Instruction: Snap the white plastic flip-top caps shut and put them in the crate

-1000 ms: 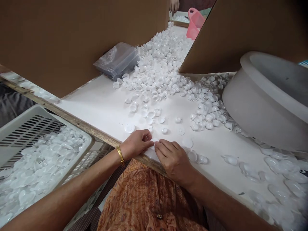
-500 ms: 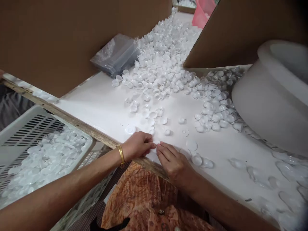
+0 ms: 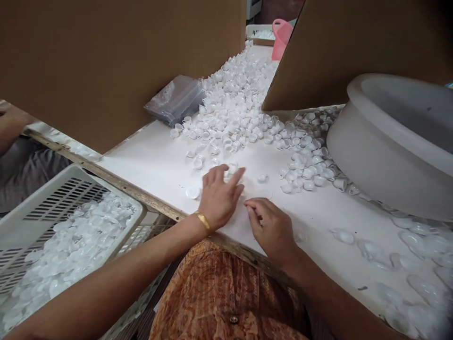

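Observation:
My left hand (image 3: 220, 196) is open, its fingers spread above the white table (image 3: 138, 163) and partly covering some small white cups and saucers. Left of it lies a small white disc-like saucer (image 3: 193, 192). My right hand (image 3: 271, 229) is closed in a pinch close to the table's front edge; whatever sits between its fingertips is too small to make out. Just beyond that hand stands a tiny white cup (image 3: 262, 178). A large heap of tiny white plastic cups (image 3: 233, 104) spreads across the table behind both hands.
At lower left, a white slotted crate (image 3: 46, 189) holds many white pieces. A big pale tub (image 3: 382, 156) stands at right. Brown cardboard panels (image 3: 123, 61) rise behind, near a plastic-wrapped packet (image 3: 175, 101) and a pink scoop (image 3: 281, 40). Another person's hand (image 3: 12, 123) shows at far left.
My hands, together at the table edge before, have come apart. The left one has opened and reached forward over the small pieces; the right has shifted slightly right, fingers pinched. The view has tilted up.

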